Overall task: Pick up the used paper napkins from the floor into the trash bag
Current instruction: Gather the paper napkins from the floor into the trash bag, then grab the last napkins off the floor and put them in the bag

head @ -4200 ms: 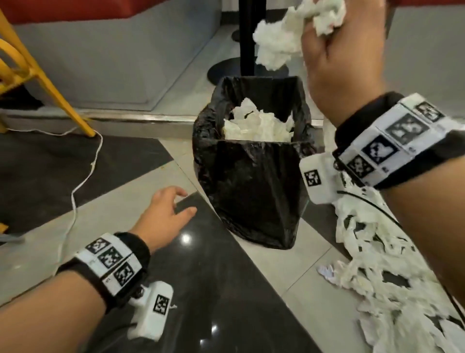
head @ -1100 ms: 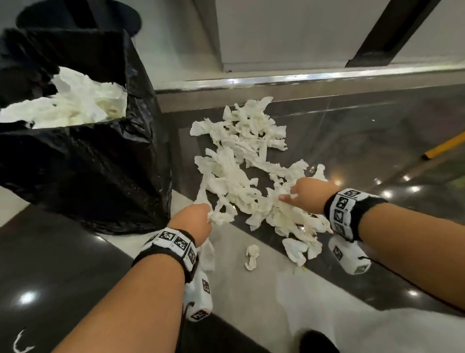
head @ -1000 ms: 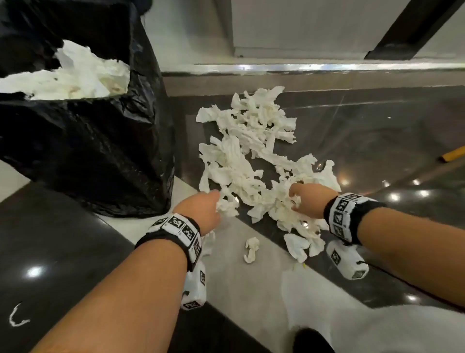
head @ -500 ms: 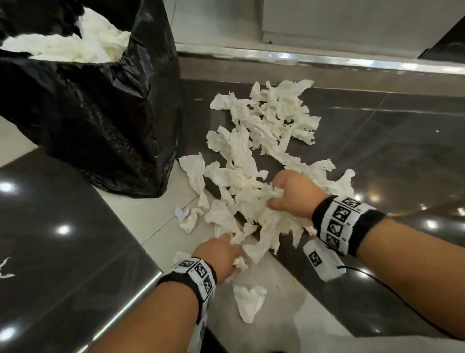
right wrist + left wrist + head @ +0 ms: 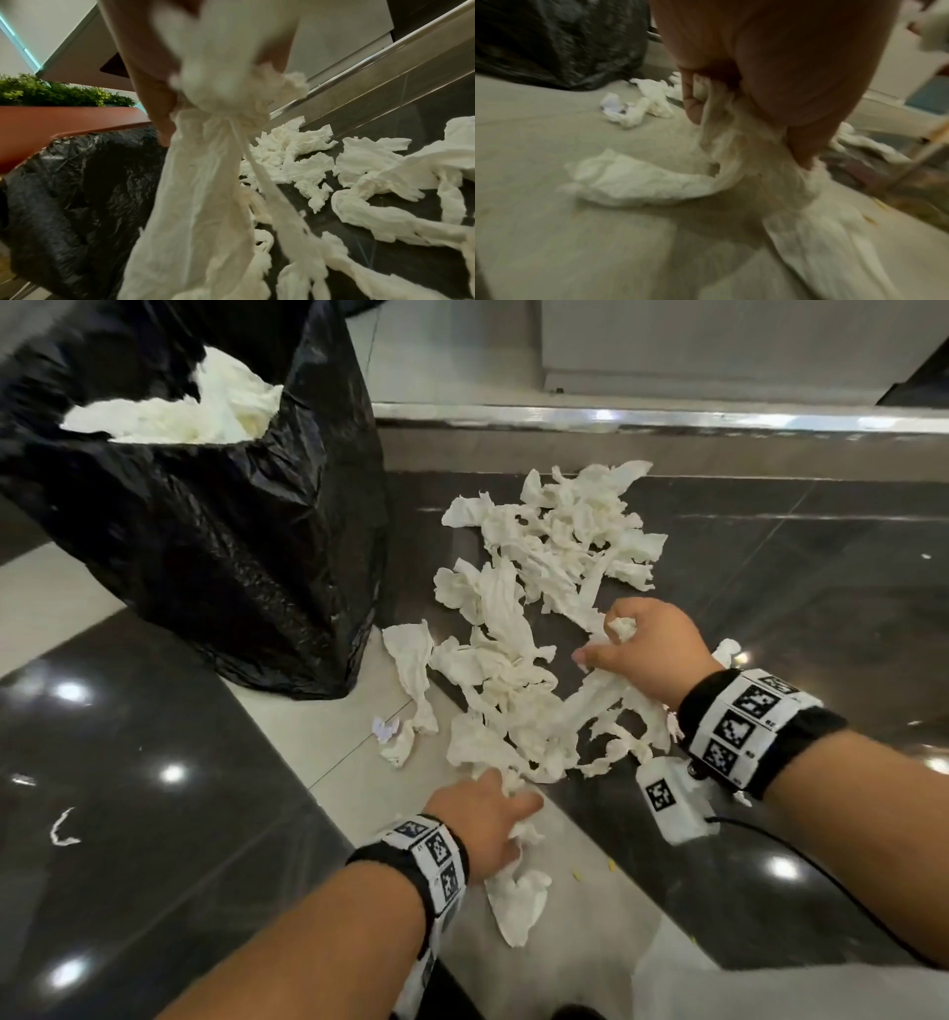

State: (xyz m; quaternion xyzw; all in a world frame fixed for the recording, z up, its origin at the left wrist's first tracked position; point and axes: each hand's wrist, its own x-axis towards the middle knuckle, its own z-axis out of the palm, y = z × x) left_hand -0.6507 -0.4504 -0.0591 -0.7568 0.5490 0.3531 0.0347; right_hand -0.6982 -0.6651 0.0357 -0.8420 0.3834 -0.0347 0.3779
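The trash bag [image 5: 215,546] stood on the floor [image 5: 169,814] ahead and to the left of both sets of fingers, with crumpled napkins [image 5: 195,410] inside it. The pile of napkins [image 5: 539,588] lay on the floor to the right of the bag, stretching from the fingers [image 5: 590,654] of the right hand [image 5: 647,654] away toward a metal strip [image 5: 667,421] behind. The left hand [image 5: 482,819] sat nearer the person, its fingers [image 5: 693,101] at the near edge of the pile, one napkin [image 5: 516,901] trailing below them. A small paper scrap [image 5: 385,726] lay to the left of those fingers, near the bag's base.
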